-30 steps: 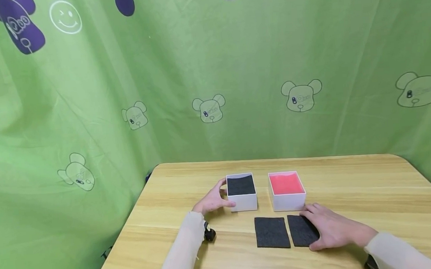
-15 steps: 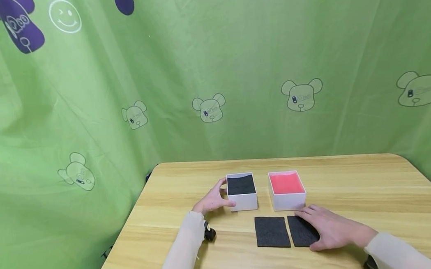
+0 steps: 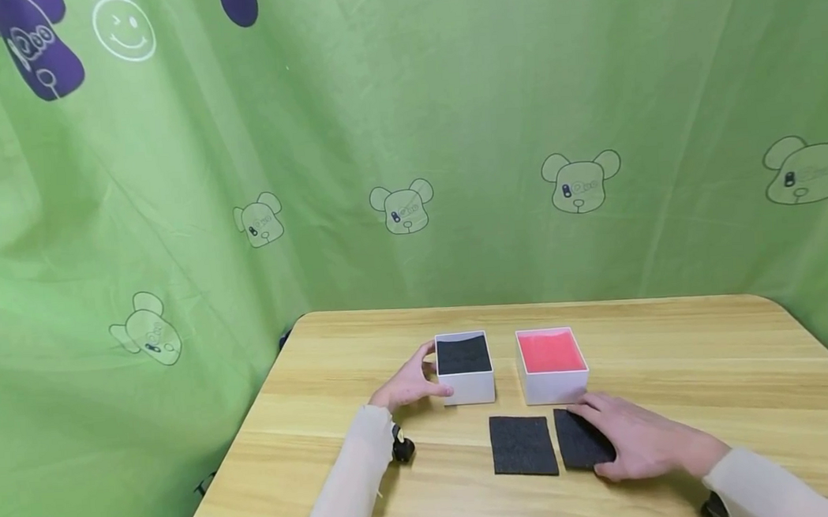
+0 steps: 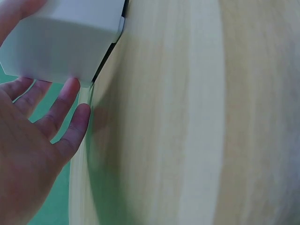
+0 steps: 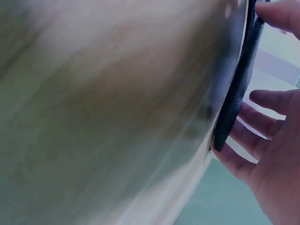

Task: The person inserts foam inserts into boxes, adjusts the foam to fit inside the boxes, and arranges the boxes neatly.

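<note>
Gripping rightmost black pad (image 3: 579,441), right hand (image 3: 640,439) has shifted it slightly (left hand (image 3: 407,384) still clasping left white box (image 3: 470,389)).

We see a tabletop work area screened by cloth; whether it lies within a home, a shop or an office we cannot tell. A green curtain (image 3: 446,90) hangs in soft folds behind the table (image 3: 711,351) and along both sides, covering the background. On the cloth we note a row of outlined bear heads (image 3: 577,185), a white winking face (image 3: 124,29) and purple printed shapes (image 3: 46,59), a playful pattern; dark lettering (image 3: 205,485) shows in part beside the table's left edge. The table has a pale wood-grain top with rounded far corners. In the left wrist view, we find green again beyond the table edge.
</note>
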`<state>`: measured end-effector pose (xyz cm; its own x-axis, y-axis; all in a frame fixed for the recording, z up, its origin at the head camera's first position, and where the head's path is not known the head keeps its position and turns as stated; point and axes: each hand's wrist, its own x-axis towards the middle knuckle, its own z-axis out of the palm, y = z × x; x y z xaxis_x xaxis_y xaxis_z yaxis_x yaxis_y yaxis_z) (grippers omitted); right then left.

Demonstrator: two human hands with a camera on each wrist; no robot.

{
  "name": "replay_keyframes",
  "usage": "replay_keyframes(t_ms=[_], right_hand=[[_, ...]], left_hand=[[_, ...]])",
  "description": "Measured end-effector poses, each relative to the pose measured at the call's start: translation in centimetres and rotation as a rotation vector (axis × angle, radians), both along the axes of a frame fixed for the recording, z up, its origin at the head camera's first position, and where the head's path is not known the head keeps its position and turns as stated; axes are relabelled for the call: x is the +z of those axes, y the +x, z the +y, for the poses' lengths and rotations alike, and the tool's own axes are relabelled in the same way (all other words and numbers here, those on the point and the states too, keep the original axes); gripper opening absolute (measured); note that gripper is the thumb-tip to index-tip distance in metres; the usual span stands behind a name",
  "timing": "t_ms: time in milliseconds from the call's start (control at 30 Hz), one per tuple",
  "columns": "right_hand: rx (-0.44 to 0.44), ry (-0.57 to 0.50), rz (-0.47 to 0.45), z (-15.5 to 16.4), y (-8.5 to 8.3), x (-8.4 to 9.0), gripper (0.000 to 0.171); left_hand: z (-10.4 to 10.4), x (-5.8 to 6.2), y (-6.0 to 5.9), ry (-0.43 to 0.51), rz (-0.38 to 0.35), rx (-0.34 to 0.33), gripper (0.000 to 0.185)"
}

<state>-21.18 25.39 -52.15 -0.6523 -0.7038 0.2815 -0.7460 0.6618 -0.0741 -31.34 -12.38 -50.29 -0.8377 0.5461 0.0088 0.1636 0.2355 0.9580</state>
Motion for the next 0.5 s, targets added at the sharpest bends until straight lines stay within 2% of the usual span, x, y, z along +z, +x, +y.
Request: replay_keyframes(t_ms=[300,500], right_hand=[[-0.031,0.011,-0.033,-0.1,0.5,0.7,0.081],[-0.063,-0.016,-0.118,-0.5,0.8,1.8,0.081]], left_hand=[[0.1,0.1,0.1,0.000,-0.009,-0.001,0.099],[0.0,0.0,0.0,-0.015,-0.002,0.009,0.100]])
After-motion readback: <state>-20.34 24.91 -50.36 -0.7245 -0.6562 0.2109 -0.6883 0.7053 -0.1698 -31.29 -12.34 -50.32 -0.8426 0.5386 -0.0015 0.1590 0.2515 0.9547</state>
